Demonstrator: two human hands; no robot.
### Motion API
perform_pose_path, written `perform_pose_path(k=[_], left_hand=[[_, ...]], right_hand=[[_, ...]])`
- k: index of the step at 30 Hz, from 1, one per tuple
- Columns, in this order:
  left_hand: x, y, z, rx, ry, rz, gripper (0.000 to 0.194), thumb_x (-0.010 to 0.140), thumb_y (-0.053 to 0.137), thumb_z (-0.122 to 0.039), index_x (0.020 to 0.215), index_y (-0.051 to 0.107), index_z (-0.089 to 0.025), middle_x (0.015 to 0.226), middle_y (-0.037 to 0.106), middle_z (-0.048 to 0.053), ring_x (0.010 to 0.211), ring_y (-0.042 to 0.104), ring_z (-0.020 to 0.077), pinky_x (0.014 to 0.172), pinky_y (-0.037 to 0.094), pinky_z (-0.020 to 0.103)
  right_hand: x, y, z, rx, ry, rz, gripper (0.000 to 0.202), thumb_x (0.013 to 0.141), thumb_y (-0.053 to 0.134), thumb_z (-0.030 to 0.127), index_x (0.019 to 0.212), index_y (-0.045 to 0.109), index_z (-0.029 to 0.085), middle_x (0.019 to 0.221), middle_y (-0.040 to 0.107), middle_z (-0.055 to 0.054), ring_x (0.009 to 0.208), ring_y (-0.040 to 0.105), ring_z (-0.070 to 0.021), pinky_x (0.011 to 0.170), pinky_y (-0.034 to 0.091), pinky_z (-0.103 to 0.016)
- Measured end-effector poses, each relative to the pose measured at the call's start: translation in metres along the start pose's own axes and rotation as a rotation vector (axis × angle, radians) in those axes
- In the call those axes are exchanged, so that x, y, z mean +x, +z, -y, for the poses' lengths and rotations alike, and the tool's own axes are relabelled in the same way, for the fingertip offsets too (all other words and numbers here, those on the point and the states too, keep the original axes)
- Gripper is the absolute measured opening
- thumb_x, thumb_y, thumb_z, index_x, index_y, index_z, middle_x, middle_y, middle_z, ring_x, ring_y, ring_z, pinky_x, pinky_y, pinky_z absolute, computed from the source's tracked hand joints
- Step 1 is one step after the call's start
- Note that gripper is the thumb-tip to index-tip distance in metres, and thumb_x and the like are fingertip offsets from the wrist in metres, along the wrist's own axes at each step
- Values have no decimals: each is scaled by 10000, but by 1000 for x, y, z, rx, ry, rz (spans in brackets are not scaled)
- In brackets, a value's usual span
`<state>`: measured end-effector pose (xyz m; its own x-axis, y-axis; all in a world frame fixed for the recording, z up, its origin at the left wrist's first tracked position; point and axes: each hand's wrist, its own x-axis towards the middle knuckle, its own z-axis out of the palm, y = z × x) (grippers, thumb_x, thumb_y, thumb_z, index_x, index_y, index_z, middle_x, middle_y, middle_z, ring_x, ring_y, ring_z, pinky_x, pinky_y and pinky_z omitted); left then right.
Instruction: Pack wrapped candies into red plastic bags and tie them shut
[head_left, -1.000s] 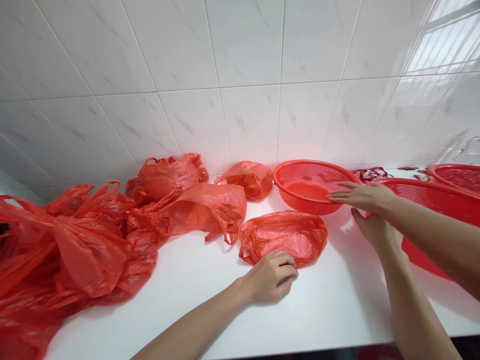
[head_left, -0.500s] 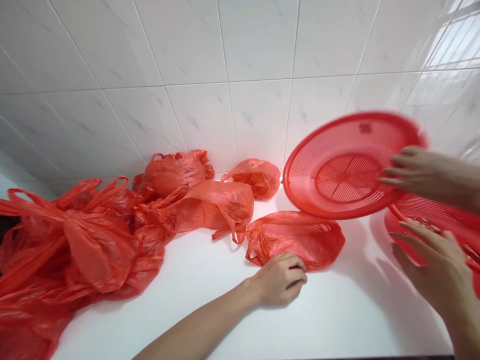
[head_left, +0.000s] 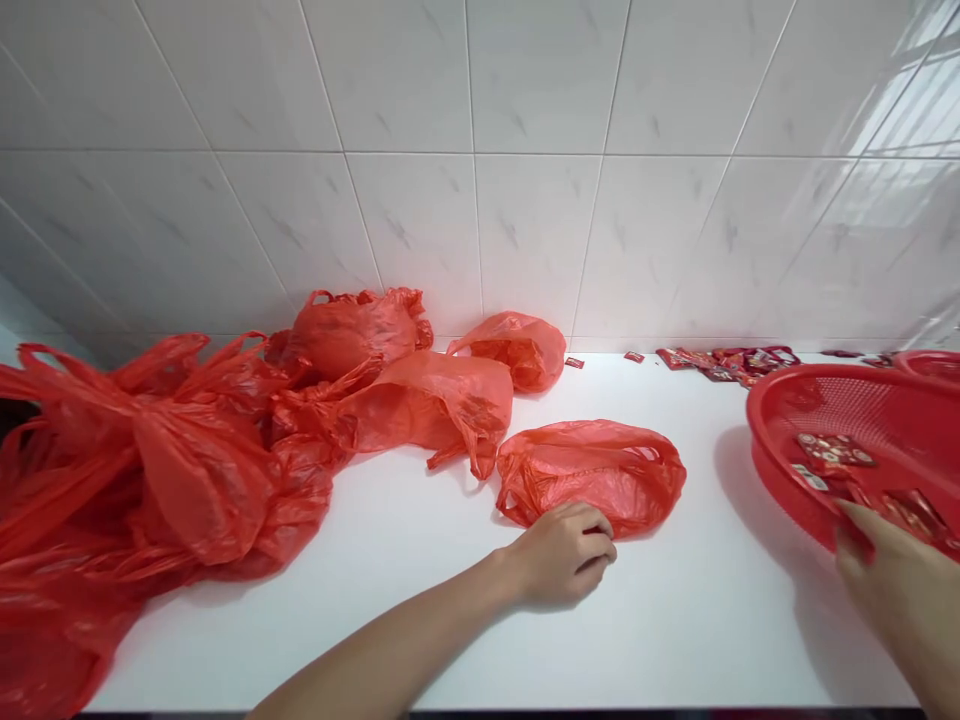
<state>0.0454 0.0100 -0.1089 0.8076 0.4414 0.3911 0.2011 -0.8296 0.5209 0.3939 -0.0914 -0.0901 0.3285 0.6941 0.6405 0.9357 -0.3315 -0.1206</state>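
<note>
My left hand (head_left: 566, 555) is closed at the near edge of a red plastic bag (head_left: 592, 465), its fingers curled over the rim. The bag lies on the white table with its mouth open towards me. At the right, my right hand (head_left: 896, 580) grips the near rim of a red plastic basket (head_left: 780, 480); some of its fingers are hidden. Small red packets (head_left: 836, 450) and other wrapped pieces lie in the basket.
A heap of red plastic bags (head_left: 202, 470) covers the left of the table. Another open bag (head_left: 517, 350) sits by the tiled wall (head_left: 540, 220). Several red packets (head_left: 720, 362) lie along the wall, with part of another red basket (head_left: 930, 365) at the far right.
The raised red basket and the other person's hand on it have gone from view. My right hand has come down onto the lower basket's rim. My left hand has stayed at the bag.
</note>
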Motion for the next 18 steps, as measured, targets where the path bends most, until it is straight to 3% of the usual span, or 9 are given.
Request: perform_pose_path(k=[2, 5, 10, 15, 18], left_hand=[[0, 0, 0, 1, 0, 8, 174, 900, 543, -123, 897, 710, -175, 1029, 704, 77, 914, 642, 188, 863, 531, 335], [0, -1, 0, -6, 8, 4, 175, 896, 546, -115, 901, 711, -173, 1027, 703, 80, 905, 639, 187, 866, 530, 340], [1, -3, -1, -18, 16, -11, 173, 893, 545, -104, 886, 704, -171, 1009, 693, 77, 888, 626, 184, 852, 522, 332], [2, -7, -3, -27, -2, -1, 190, 899, 530, -125, 891, 709, -186, 1005, 691, 77, 889, 629, 189, 841, 527, 334], [2, -8, -5, -31, -12, 1, 200, 890, 525, -118, 883, 714, -186, 997, 688, 76, 879, 632, 189, 830, 531, 334]], right_hand=[[-11, -4, 23, -49, -2, -17, 324, 886, 461, 386, 966, 764, 301, 487, 556, -112, 381, 465, -302, 453, 309, -439], [-24, -4, 44, -73, -125, 19, 325, 860, 460, 290, 992, 756, 266, 689, 712, -154, 576, 641, -339, 487, 407, -435], [-27, 6, 49, -61, -241, 100, 373, 827, 454, 214, 1065, 741, 215, 1004, 774, -184, 796, 701, -380, 584, 497, -478], [-8, 9, 46, 50, -185, 186, 374, 882, 481, 430, 988, 764, 210, 1019, 774, -177, 879, 708, -410, 638, 526, -514], [7, 3, 40, 176, -80, 279, 502, 898, 470, 627, 866, 774, 229, 839, 781, -137, 739, 724, -371, 547, 509, -431]])
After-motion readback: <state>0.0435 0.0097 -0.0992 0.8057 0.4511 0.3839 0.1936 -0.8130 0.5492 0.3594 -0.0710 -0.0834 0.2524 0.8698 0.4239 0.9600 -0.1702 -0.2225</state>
